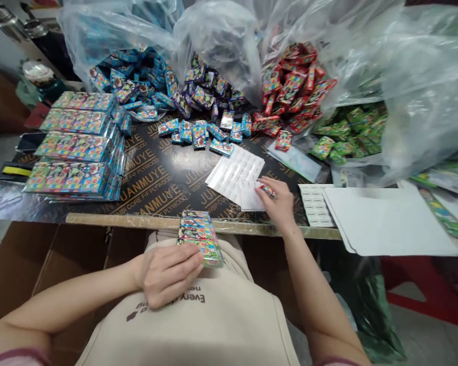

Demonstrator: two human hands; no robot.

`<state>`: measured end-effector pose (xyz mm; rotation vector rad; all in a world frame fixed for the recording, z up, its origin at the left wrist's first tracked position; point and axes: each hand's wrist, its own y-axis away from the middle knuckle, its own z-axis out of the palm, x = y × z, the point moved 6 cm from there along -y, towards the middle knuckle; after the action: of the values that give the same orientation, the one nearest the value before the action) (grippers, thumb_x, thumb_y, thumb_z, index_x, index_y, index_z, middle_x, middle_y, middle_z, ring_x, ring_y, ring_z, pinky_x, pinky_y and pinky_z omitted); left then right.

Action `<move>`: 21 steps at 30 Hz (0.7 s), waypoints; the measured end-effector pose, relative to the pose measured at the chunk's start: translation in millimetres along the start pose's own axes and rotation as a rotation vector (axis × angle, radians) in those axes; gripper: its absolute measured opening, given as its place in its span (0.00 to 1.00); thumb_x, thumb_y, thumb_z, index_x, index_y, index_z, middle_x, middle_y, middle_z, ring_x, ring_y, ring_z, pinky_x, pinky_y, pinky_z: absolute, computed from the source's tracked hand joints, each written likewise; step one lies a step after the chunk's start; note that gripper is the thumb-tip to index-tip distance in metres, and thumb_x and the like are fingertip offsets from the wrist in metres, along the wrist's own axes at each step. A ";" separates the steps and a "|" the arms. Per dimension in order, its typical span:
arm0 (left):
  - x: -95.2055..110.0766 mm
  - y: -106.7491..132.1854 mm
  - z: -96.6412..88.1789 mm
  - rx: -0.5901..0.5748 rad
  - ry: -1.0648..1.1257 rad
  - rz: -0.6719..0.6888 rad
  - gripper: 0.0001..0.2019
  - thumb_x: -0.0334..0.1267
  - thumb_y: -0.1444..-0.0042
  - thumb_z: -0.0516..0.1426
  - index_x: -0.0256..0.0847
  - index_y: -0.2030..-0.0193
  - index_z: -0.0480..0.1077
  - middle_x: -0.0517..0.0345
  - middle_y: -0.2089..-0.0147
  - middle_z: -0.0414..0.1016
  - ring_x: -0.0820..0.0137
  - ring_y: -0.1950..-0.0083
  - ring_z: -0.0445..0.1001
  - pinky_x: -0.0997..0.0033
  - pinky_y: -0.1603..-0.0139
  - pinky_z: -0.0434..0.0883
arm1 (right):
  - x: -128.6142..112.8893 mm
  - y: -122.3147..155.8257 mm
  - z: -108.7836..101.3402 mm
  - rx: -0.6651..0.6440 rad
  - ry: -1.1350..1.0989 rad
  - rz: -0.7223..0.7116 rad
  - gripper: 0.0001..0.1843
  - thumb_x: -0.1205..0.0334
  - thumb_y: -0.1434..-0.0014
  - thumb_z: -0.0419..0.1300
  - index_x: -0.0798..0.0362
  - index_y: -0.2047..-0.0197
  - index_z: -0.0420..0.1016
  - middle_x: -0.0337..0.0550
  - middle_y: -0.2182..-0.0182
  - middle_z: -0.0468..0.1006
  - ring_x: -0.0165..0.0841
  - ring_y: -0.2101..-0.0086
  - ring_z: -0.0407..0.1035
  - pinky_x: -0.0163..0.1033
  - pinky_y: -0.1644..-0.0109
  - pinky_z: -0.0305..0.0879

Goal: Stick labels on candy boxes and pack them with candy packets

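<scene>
My left hand (166,274) rests against my lap, closed round the near end of a clear sleeve of small colourful packets (199,235) that reaches up to the table edge. Farther out on the black plywood table (158,185), my right hand (278,202) pinches a single small red packet (267,190) over a white sticker sheet (234,173). A small white sheet (250,200) lies under that hand.
Stacks of filled sleeves (76,145) stand at the left. Loose blue packets (137,84), purple packets (206,96), red packets (293,86) and green packets (346,132) spill from clear plastic bags at the back. White card sheets (385,221) lie at the right, a cardboard box (30,264) below left.
</scene>
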<state>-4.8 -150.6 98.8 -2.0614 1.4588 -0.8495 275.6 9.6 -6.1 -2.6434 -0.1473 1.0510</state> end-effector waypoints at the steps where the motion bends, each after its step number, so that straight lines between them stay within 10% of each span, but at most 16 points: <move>1: -0.3 0.2 0.0 -0.004 0.022 -0.001 0.10 0.27 0.43 0.57 0.36 0.55 0.75 0.47 0.54 0.80 0.59 0.45 0.75 0.64 0.47 0.77 | 2.0 -7.5 7.4 -0.057 0.018 -0.017 0.12 0.59 0.45 0.60 0.53 0.58 0.79 0.51 0.56 0.79 0.43 0.53 0.70 0.53 0.45 0.63; 9: -25.2 -6.7 -16.3 -0.032 0.055 -0.237 0.20 0.27 0.42 0.56 0.39 0.42 0.69 0.51 0.53 0.80 0.65 0.47 0.76 0.69 0.46 0.76 | 18.9 -34.5 39.2 -0.414 0.181 0.044 0.12 0.67 0.45 0.58 0.54 0.57 0.77 0.50 0.62 0.79 0.42 0.58 0.67 0.49 0.51 0.55; 21: -105.0 -39.9 -19.9 0.182 -0.020 -0.424 0.05 0.29 0.42 0.58 0.38 0.62 0.75 0.52 0.60 0.80 0.73 0.63 0.79 0.75 0.63 0.76 | 12.0 -43.6 57.1 -0.470 0.272 -0.109 0.05 0.65 0.44 0.60 0.54 0.71 0.77 0.48 0.68 0.76 0.40 0.59 0.64 0.44 0.54 0.51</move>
<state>-18.4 -38.9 117.4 -2.2612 0.9029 -1.0735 245.8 66.7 -40.1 -3.1177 -0.5289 0.6744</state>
